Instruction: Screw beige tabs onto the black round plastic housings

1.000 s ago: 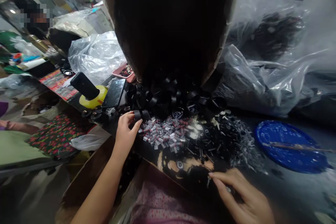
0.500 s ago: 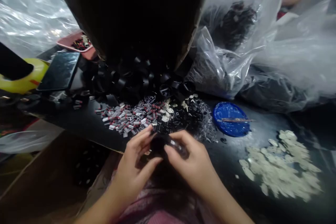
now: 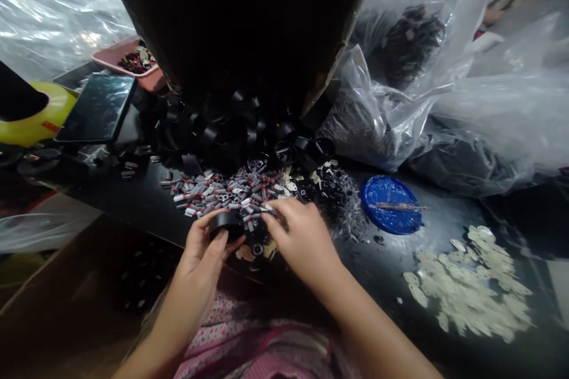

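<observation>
Left hand (image 3: 200, 251): grasping round black plastic part (image 3: 227, 227), its interior too dark to read.
Right hand (image 3: 302, 234): fingers bent at small grey-and-red tubes (image 3: 213, 192); can't tell if gripping one.
Beyond hands: glossy black plastic rings (image 3: 207, 135), merging into shadow.
Far left of left hand: yellow roll (image 3: 62, 108), cut off.

From where I stand, I can't read any words, numbers or brands; the small red mark (image 3: 50, 126) on the yellow roll (image 3: 60, 105) is too blurred to make out.
</observation>
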Tool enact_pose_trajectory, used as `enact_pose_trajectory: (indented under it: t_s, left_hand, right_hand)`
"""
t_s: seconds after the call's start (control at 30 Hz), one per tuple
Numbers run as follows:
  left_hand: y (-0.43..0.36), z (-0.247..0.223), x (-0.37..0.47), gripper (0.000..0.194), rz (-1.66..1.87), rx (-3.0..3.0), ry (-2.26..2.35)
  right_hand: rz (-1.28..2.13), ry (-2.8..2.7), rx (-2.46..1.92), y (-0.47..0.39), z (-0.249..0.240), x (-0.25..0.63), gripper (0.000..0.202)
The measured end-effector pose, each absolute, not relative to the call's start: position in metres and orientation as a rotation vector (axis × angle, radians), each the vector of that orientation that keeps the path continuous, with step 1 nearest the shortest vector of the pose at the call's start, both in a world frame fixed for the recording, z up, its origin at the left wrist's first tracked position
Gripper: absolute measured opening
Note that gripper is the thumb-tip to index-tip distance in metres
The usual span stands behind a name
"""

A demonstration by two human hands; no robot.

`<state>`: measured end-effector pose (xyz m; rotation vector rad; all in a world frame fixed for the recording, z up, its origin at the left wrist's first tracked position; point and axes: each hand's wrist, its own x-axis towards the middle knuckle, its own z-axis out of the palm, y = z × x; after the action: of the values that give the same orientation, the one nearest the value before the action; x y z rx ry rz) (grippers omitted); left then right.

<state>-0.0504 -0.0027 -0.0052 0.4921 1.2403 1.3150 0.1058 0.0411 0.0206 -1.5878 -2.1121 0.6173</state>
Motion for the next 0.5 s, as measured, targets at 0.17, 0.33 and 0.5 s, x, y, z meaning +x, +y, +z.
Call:
enact_pose_trajectory:
  t_s: [0.17,0.33,0.5]
  left_hand:
    - [0.013,-0.002,-0.046,0.018,1.313,0.440,1.188]
    - [0.016,0.000,-0.043,0.014,1.298,0.394,1.086]
    - [0.007,0.003,-0.039,0.014,1.208,0.316,0.929]
  right_hand:
    - [0.275,-2.371,-1.661,0.061,0.018,0.087,0.013]
    - [0.455,-2.269,-1.621,0.054,0.021,0.099,0.009]
    - [0.693,-2.157,-1.485,0.033,0.027,0.111,0.022]
